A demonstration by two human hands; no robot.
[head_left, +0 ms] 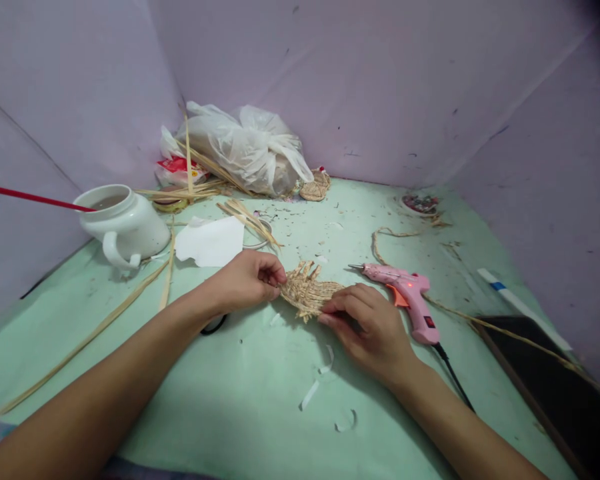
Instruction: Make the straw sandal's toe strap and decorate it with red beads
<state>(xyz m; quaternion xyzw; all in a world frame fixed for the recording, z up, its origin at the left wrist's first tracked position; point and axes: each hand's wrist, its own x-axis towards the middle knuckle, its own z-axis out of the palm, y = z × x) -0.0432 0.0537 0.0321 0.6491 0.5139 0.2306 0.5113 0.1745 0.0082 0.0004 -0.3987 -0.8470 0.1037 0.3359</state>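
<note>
A small woven straw piece (pixel 307 291), tan and ribbed with short loose ends along its upper edge, is held just above the green tabletop. My left hand (pixel 254 279) pinches its left end between thumb and fingers. At its right end, the fingers of my right hand (pixel 367 323) close on it and cover that part. Just to the right of that hand lies a pink glue gun (pixel 405 290) with an orange trigger and a glowing red light, its metal nozzle pointing left.
A white mug (pixel 125 227) with a red stick stands at left. White paper (pixel 210 241) and straw strips (pixel 250 220) lie behind my left hand. A plastic bag (pixel 250 147) sits against the wall. A dark flat panel (pixel 545 380) and twine (pixel 505 330) are at right.
</note>
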